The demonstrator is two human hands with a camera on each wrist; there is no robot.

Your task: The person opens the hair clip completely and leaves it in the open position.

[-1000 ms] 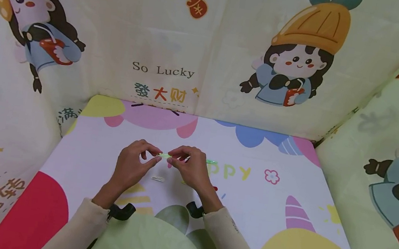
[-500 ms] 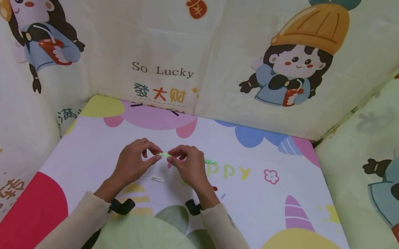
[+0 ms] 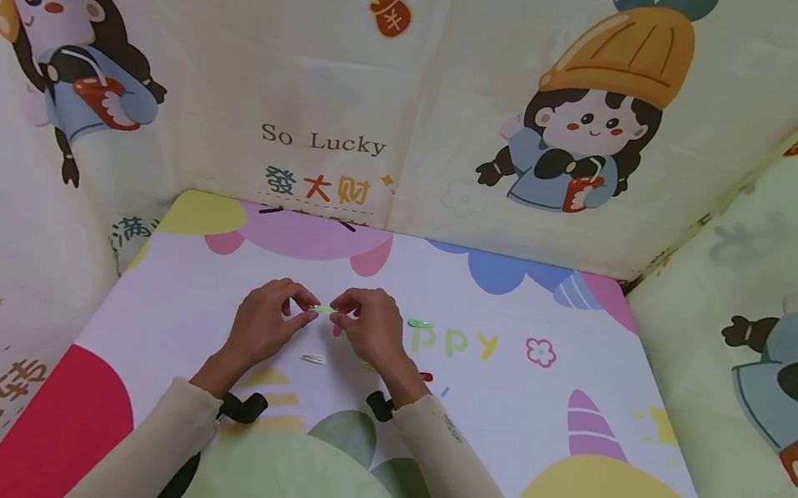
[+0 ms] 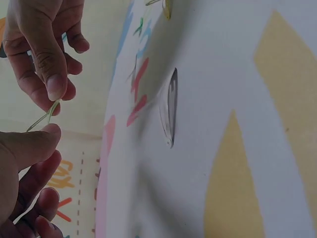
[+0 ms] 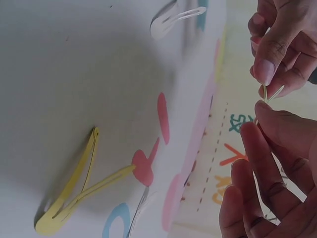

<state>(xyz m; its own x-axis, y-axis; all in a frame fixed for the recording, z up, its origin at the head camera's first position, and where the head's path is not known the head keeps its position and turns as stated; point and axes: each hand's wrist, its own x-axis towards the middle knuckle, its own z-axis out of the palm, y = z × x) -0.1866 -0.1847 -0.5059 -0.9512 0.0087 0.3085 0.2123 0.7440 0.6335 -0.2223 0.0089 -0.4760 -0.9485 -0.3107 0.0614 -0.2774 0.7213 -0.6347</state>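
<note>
I have a pale green hair clip [image 3: 324, 309] held up between both hands, just above the printed mat [image 3: 579, 374], roughly at its middle. My left hand [image 3: 266, 327] pinches one end between thumb and forefinger; my right hand [image 3: 369, 331] pinches the other end the same way. In the left wrist view the clip [image 4: 43, 118] shows as a thin sliver between the two thumbs, and in the right wrist view it [image 5: 270, 94] appears to fork into two thin prongs, so I judge it is sprung open or being pulled open, though it is too small to say for sure.

As for progress, I would say this is midway: one clip is in hand and several others lie loose on the mat. A white clip [image 3: 313, 358] lies just in front of my hands, closed as far as I can tell. A yellow clip [image 5: 74, 191] lies open near my right wrist, its prongs spread in a V. A green clip [image 3: 420, 323] lies just to the right of my right hand, beside the printed letters.

No box, tray or other container shows in any view; the clips lie straight on the mat. Cartoon-printed cloth walls [image 3: 461, 123] stand round it on three sides.
</note>
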